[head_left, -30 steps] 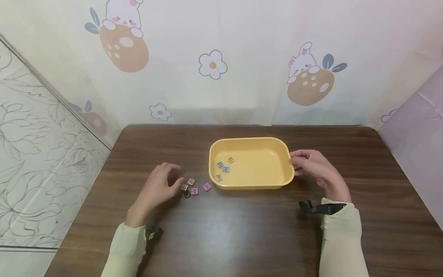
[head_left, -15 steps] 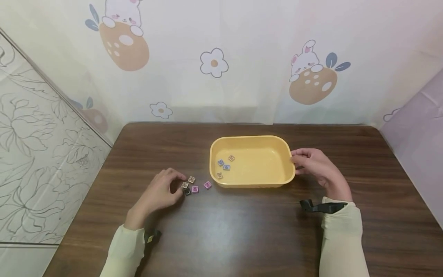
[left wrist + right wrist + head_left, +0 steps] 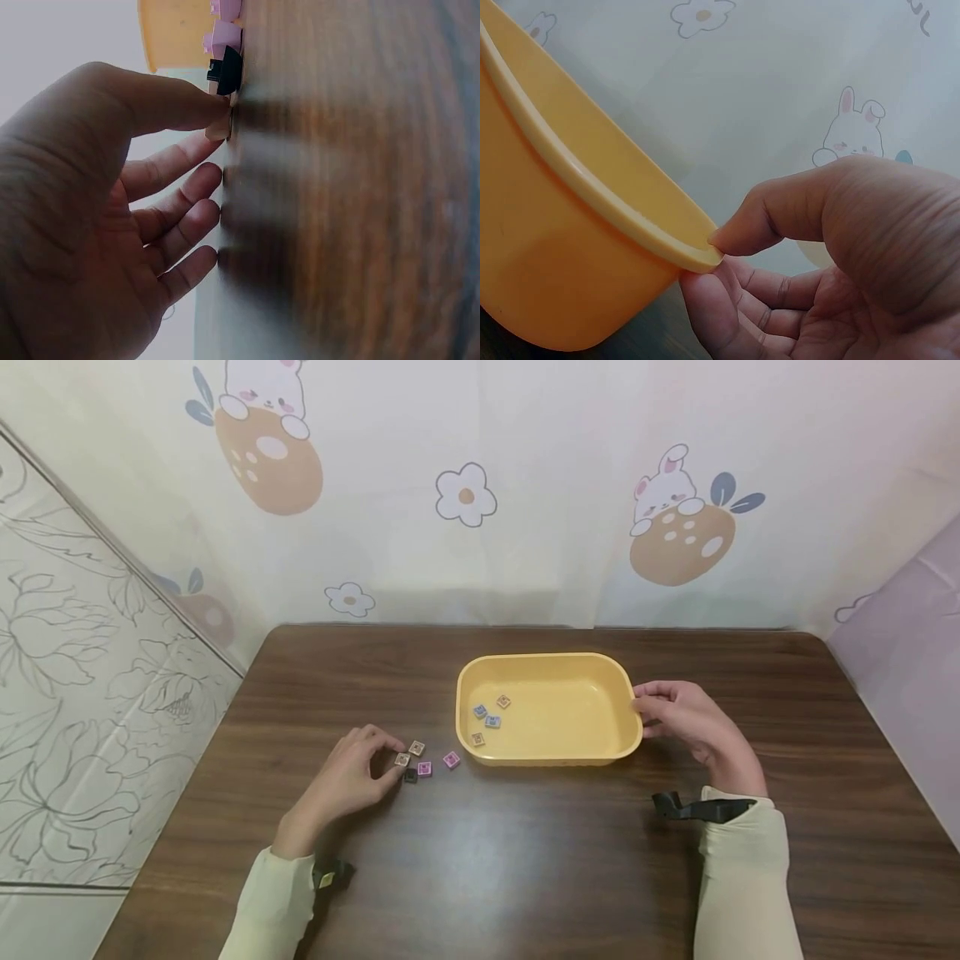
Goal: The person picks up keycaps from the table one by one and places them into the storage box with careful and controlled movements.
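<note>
My left hand (image 3: 348, 777) pinches a tan keycap (image 3: 402, 760) between thumb and index finger, low at the tabletop. In the left wrist view the thumb (image 3: 172, 105) partly hides that tan keycap (image 3: 217, 129), and the other fingers reach down to the wood. Right beside it sit a black keycap (image 3: 410, 775), a second tan keycap (image 3: 417, 747) and a pink keycap (image 3: 424, 768). Another pink keycap (image 3: 451, 760) lies nearer the yellow tub (image 3: 551, 760). My right hand (image 3: 690, 722) grips the tub's right rim, thumb on top and fingers below, as the right wrist view shows.
Inside the tub, toward its left end, lie two blue keycaps (image 3: 492, 722) and two tan keycaps (image 3: 503, 702). The brown wooden table (image 3: 480, 877) meets a patterned curtain (image 3: 540, 568) at its back edge.
My left hand has moved slightly right and closed thumb and index finger on the tan keycap. The black keycap has shifted a little right. The right hand keeps its grip on the tub.
</note>
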{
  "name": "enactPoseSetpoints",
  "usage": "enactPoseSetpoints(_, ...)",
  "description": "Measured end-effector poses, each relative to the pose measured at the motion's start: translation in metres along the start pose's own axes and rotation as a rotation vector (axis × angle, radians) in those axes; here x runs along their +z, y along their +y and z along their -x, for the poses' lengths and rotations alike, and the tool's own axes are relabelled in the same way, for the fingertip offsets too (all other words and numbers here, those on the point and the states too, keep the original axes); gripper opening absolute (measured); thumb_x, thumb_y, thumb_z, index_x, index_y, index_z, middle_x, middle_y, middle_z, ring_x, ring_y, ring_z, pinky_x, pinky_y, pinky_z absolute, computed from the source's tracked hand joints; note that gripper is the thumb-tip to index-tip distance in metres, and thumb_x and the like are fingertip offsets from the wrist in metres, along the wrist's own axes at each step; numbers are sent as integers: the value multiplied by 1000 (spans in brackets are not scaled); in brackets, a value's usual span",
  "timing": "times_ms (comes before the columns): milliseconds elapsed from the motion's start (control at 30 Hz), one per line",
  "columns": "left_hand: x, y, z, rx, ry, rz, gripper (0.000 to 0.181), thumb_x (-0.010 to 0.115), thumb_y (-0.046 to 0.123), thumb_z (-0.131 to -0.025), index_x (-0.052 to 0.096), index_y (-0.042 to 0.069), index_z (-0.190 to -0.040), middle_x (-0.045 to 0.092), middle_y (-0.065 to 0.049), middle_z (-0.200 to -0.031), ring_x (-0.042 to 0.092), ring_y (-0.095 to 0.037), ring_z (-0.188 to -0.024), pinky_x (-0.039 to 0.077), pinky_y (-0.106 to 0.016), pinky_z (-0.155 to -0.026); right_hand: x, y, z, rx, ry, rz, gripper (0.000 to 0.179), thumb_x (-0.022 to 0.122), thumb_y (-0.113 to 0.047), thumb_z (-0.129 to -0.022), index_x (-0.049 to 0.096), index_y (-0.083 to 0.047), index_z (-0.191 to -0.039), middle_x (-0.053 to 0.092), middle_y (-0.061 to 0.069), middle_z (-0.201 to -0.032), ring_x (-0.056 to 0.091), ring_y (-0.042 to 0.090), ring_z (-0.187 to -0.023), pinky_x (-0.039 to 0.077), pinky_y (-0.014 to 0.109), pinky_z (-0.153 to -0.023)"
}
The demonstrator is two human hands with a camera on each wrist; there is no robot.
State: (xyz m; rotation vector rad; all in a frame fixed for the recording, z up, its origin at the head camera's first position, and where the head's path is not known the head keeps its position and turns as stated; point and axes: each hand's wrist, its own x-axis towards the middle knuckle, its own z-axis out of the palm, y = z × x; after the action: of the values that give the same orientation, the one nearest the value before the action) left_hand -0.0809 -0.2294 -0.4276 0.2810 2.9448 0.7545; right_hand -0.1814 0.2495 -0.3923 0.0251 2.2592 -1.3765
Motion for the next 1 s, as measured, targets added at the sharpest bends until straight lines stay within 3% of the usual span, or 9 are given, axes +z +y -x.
enactPoseSetpoints(1000,3,-1,-2,-6,15,8,17,81,24,-91,76,19,-106,70,3,-109,60,-20,-107,50,-45,-98,2,2,0,-13,3,-6,51,58,-26,-107,52,9,-144,64,21,-125,70,8,-86,65,30,-82)
